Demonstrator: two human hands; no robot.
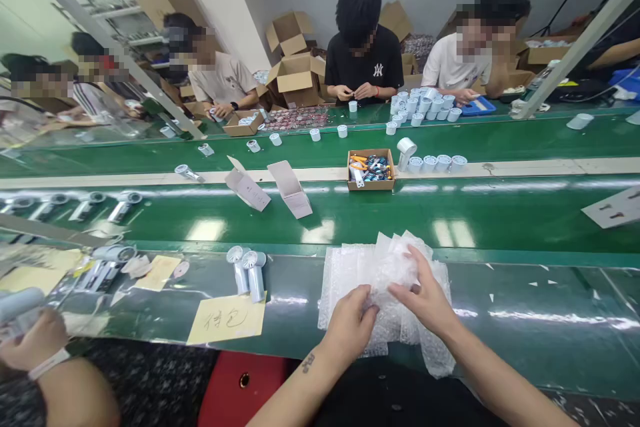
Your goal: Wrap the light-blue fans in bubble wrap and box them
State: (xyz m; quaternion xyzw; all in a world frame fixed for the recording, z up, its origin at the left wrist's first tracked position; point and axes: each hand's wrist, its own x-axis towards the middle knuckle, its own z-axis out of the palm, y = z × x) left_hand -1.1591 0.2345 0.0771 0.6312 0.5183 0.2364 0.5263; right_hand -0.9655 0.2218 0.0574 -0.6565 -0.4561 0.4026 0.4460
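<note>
A pile of clear bubble-wrap bags lies on the green work surface in front of me. My left hand is at the near left of a crumpled bubble-wrap bag, its fingers bent against the plastic. On the right side of that same bag, my right hand has its thumb and fingers curled around the edge. Whether anything is inside the bag cannot be made out. To the left of the pile, two light-blue and white devices stand close together beside a yellow handwritten paper.
Beyond is a green conveyor with folded white cards. A box of small parts sits on the divider. Several people work across the line. At lower left, a neighbour's hand holds a device. A red stool is below.
</note>
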